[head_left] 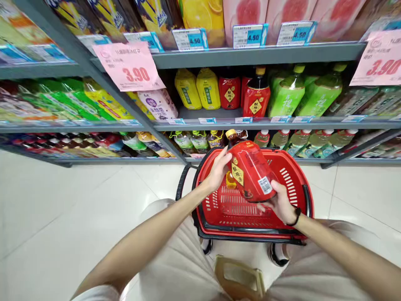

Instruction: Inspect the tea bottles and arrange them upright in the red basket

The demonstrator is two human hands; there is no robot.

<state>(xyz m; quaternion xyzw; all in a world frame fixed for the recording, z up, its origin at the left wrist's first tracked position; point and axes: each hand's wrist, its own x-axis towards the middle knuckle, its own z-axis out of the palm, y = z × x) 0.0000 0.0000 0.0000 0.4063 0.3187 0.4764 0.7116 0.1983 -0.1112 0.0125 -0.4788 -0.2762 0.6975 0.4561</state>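
Note:
A large drink bottle (250, 167) with a red label and a yellow cap is tilted above the red shopping basket (216, 209). Its cap end points up and left, toward the shelf. My left hand (218, 169) grips it near the neck, while my right hand (280, 202) holds it around the base, beside the barcode. Both hands are closed on this one bottle. Beneath it, partly hidden, a small item with a yellow-orange part (231, 180) sits in the basket.
Just ahead stands a grey shelf (200, 125). Its middle level holds matching red-labelled bottles (256, 96), yellow bottles (189, 90) and green bottles (288, 94). Pink price signs (128, 67) hang from the upper edge. The basket's black handle (183, 179) sticks out left. Below lies a tan object (239, 274).

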